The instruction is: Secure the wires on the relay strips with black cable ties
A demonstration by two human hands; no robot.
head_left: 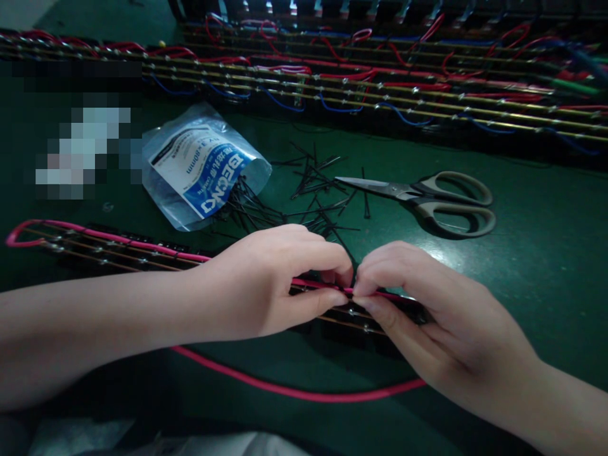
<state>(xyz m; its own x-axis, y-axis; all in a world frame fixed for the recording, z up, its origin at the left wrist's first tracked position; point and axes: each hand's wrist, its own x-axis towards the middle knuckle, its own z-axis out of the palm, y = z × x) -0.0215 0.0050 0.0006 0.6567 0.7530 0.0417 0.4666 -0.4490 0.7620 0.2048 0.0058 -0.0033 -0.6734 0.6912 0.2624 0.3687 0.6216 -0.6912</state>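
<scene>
My left hand [280, 278] closes on a red wire [114, 237], thumb below it and fingers above. The wire runs along a dark strip [327, 310] with thin metal rods. My right hand [418, 310] is pinched at the same spot, its fingertips almost touching the left ones. Between them a thin black cable tie [352, 256] shows at the wire; its loop is mostly hidden by the fingers. A loose red cable length [304, 394] curves below the strip. Behind my hands, several black cable ties [318, 171] lie scattered.
An open plastic bag of cable ties [199, 164] lies behind my left hand. Scissors [418, 197] rest on the green table [536, 253], blades pointing left. Long wired strips [332, 82] with red and blue wires span the back. Pale material [228, 443] shows at the bottom edge.
</scene>
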